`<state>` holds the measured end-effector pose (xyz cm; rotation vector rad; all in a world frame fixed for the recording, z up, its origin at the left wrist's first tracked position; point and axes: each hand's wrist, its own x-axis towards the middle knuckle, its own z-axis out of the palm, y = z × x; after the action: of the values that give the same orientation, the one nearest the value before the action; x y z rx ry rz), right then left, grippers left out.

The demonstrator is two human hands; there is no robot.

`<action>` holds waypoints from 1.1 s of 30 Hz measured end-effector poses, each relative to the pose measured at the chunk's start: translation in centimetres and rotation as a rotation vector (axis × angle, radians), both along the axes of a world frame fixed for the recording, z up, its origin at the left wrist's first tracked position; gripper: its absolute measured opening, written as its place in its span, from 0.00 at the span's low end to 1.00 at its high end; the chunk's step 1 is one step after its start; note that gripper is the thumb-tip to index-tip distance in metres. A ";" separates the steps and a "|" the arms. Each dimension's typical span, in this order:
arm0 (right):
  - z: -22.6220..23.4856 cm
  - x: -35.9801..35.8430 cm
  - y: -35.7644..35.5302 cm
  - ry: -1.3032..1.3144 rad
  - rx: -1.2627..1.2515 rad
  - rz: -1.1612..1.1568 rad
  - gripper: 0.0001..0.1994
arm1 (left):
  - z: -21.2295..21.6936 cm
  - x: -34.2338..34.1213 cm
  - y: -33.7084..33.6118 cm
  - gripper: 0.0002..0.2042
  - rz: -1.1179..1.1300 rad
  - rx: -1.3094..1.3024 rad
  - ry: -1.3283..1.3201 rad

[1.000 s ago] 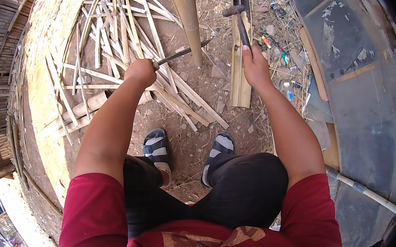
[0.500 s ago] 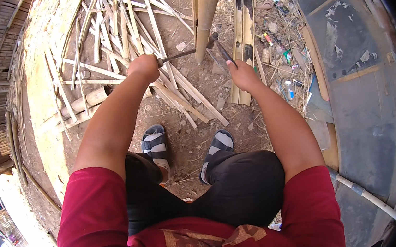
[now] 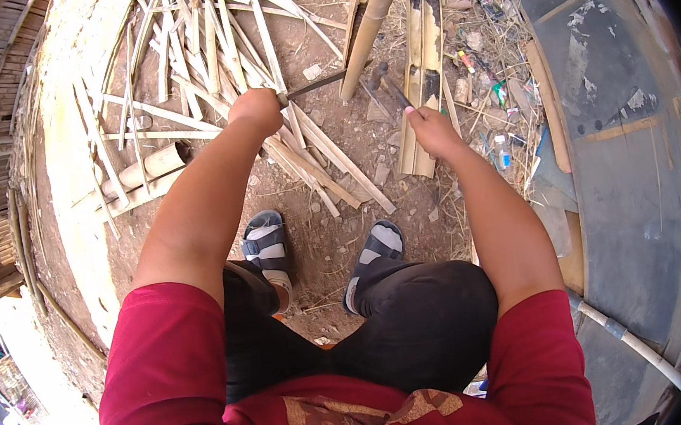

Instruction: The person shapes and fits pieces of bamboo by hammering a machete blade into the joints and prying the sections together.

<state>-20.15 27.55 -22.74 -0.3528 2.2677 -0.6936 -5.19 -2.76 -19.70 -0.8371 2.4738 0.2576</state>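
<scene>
My left hand (image 3: 258,111) is closed around the handle of a long knife (image 3: 317,85), whose dark blade points right and meets the lower part of a bamboo pole (image 3: 376,16). The pole stands tilted in front of me, split open along its left side with a dark hollow showing. In my right hand (image 3: 434,130) is a hammer (image 3: 394,91), gripped by its handle. The hammer head sits just right of the pole's lower end, apart from it. How far the blade reaches into the bamboo is hidden.
Split bamboo strips (image 3: 216,55) lie in a heap at the far left, beside a cut bamboo tube (image 3: 149,168). Bamboo halves (image 3: 422,54) rest on the ground right of the pole. Litter with a small plastic bottle (image 3: 502,152) lies near a dark panel (image 3: 630,207) on the right.
The hammer has moved away from the pole, to the right and slightly down. My left hand and the knife have shifted a little right. The pole's split now shows wider, with its hollow visible.
</scene>
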 end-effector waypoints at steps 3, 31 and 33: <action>3.5 -1.7 -1.5 -0.044 -0.169 -0.319 0.26 | -0.5 0.6 -0.8 0.15 0.044 0.029 0.019; 8.4 -1.8 8.1 -0.110 -0.143 -0.233 0.20 | -1.5 0.7 -2.6 0.17 -0.095 0.025 -0.142; 12.0 -0.2 10.1 -0.146 0.031 -0.120 0.21 | -1.9 0.8 -3.0 0.17 -0.126 0.005 -0.123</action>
<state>-20.33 37.67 -10.77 -0.1468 2.1706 -0.7207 -4.41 -5.72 -21.59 -0.6708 2.3984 0.1623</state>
